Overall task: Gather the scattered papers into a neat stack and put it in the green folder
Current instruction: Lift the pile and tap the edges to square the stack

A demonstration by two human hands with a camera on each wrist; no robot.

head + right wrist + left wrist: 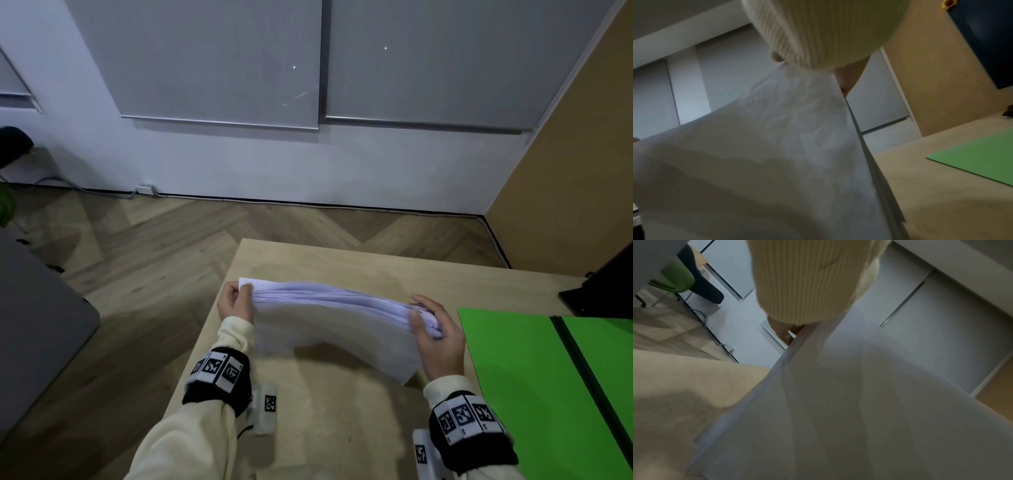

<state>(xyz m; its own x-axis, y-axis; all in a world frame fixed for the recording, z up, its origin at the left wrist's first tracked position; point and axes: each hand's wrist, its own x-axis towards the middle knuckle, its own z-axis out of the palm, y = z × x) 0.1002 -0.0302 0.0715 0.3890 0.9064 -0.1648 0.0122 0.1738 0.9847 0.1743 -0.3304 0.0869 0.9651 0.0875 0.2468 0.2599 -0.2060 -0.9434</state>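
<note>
A stack of white papers (pixel 329 322) stands on its lower edge on the wooden table (pixel 325 411), held upright between both hands and bowed in the middle. My left hand (pixel 236 301) pinches the stack's left end. My right hand (pixel 431 329) grips its right end, thumb in front. The sheets' top edges are roughly aligned. The green folder (pixel 534 377) lies open and flat on the table to the right of my right hand. In the left wrist view the papers (pixel 838 402) fill the lower frame under my cream sleeve. In the right wrist view the papers (pixel 766 154) do the same, with the folder (pixel 982 154) at right.
A black object (pixel 603 287) sits at the table's far right corner, behind the folder. The table's left edge drops to the parquet floor (pixel 137 274). A grey surface (pixel 34 325) stands at far left. A green chair (pixel 674 280) shows in the left wrist view.
</note>
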